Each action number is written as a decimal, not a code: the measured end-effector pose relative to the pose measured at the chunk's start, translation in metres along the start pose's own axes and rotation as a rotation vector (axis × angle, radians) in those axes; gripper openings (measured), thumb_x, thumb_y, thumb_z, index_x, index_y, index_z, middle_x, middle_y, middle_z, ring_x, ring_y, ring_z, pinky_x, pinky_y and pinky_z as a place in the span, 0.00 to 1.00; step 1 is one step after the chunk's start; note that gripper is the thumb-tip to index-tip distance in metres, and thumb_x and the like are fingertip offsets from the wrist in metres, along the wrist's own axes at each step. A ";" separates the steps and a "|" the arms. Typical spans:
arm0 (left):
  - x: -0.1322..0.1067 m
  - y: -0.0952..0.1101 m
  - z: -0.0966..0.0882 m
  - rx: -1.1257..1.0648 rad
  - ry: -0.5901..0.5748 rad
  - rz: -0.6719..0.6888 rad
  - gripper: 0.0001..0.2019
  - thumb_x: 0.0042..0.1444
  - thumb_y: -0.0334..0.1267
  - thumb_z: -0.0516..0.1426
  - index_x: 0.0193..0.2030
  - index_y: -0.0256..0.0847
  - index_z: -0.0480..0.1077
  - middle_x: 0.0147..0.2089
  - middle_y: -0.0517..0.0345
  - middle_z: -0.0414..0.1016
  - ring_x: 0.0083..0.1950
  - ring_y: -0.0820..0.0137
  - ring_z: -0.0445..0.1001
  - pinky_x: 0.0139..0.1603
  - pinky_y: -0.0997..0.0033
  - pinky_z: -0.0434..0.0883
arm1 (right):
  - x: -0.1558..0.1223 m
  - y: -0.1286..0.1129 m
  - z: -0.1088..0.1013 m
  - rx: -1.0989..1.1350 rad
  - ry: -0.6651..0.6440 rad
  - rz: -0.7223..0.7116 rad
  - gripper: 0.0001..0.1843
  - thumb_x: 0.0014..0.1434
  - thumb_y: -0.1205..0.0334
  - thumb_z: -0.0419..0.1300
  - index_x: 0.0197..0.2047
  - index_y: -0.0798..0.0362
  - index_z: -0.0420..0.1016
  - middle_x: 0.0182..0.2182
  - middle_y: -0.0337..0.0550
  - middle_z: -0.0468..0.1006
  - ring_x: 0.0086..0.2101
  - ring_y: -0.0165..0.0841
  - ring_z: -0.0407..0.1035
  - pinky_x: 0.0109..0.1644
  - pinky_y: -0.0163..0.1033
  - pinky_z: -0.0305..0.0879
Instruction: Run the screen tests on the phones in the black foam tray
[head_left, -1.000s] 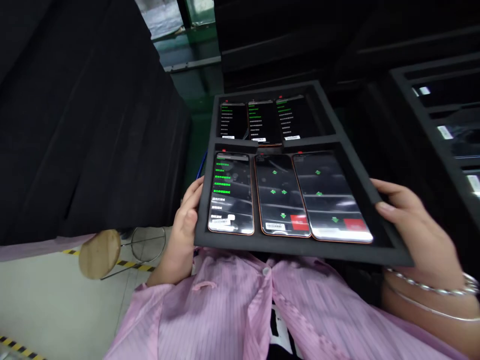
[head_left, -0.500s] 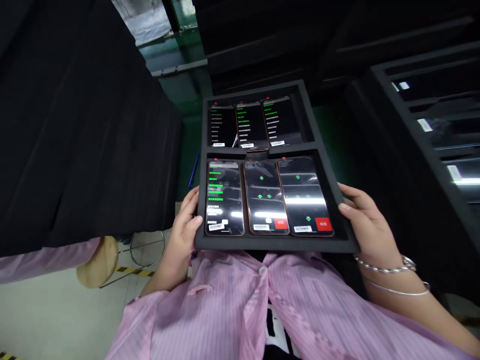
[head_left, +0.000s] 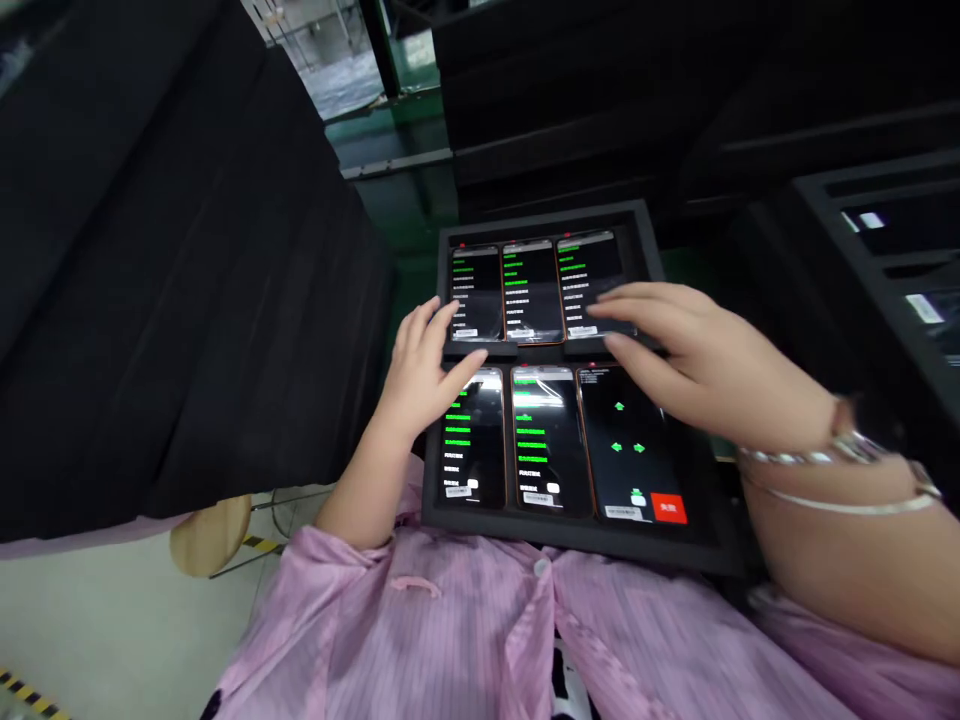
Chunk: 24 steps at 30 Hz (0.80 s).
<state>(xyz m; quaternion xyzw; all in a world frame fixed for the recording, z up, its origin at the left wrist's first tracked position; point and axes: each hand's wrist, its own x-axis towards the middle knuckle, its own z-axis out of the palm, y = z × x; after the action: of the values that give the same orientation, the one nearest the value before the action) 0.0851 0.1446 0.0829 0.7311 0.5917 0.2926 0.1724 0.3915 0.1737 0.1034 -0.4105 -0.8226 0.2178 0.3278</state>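
A black tray (head_left: 480, 519) with two rows of smartphones lies in front of me. My left hand (head_left: 424, 368), fingers apart, is over the tray's left side, by the back-left phone (head_left: 478, 285). My right hand (head_left: 679, 350) reaches in from the right with fingers stretched out, near the back-right phone (head_left: 581, 280); I cannot tell whether it touches. Green and white text lines fill the back-middle phone (head_left: 527, 285), the front-left phone (head_left: 474, 435) and the front-middle phone (head_left: 547, 430). The front-right phone (head_left: 626, 430) displays green arrows and a red box.
Another black tray (head_left: 832, 225) holding phones stands at the right. Black cloth (head_left: 187, 250) hangs on the left, with a round wooden stool (head_left: 206, 537) below it. The floor carries yellow-black striped tape (head_left: 30, 695).
Both hands have let go of the tray's sides and moved over the phones. The front-middle screen has switched from arrows to a text list. The tray appears further right and lower in view.
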 end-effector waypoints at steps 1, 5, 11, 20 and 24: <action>0.017 -0.006 0.007 -0.005 -0.012 -0.020 0.35 0.64 0.57 0.60 0.72 0.43 0.61 0.75 0.42 0.57 0.77 0.47 0.53 0.76 0.43 0.53 | 0.017 0.007 0.008 0.000 -0.035 -0.027 0.20 0.66 0.55 0.56 0.57 0.50 0.77 0.55 0.51 0.77 0.57 0.52 0.70 0.64 0.63 0.64; 0.062 -0.029 0.031 -0.029 0.052 -0.072 0.33 0.63 0.53 0.61 0.69 0.35 0.62 0.72 0.36 0.61 0.74 0.45 0.59 0.74 0.47 0.56 | 0.061 0.035 0.038 -0.005 0.007 -0.006 0.22 0.60 0.64 0.55 0.57 0.53 0.73 0.51 0.53 0.78 0.55 0.54 0.70 0.61 0.65 0.66; 0.065 -0.028 0.037 0.101 0.056 -0.171 0.27 0.66 0.48 0.59 0.66 0.35 0.63 0.72 0.39 0.60 0.69 0.50 0.67 0.66 0.55 0.69 | 0.066 0.059 0.059 -0.018 -0.025 0.001 0.21 0.58 0.68 0.53 0.55 0.54 0.72 0.52 0.53 0.78 0.56 0.51 0.71 0.61 0.61 0.69; 0.069 -0.018 0.030 0.240 -0.105 -0.287 0.32 0.67 0.57 0.56 0.72 0.45 0.62 0.78 0.49 0.49 0.73 0.47 0.62 0.65 0.49 0.71 | 0.065 0.063 0.065 -0.071 -0.061 0.009 0.19 0.60 0.69 0.52 0.54 0.56 0.71 0.52 0.55 0.78 0.54 0.50 0.72 0.58 0.57 0.73; 0.072 -0.014 0.029 0.276 -0.154 -0.311 0.34 0.66 0.61 0.55 0.73 0.47 0.62 0.79 0.50 0.47 0.72 0.43 0.60 0.63 0.46 0.72 | 0.067 0.066 0.068 -0.082 -0.065 -0.012 0.19 0.61 0.68 0.50 0.54 0.56 0.71 0.51 0.54 0.79 0.54 0.50 0.72 0.59 0.58 0.72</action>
<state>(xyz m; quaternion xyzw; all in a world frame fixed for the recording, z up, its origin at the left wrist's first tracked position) 0.1018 0.2208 0.0680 0.6680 0.7168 0.1222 0.1585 0.3481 0.2598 0.0388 -0.4115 -0.8434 0.1951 0.2851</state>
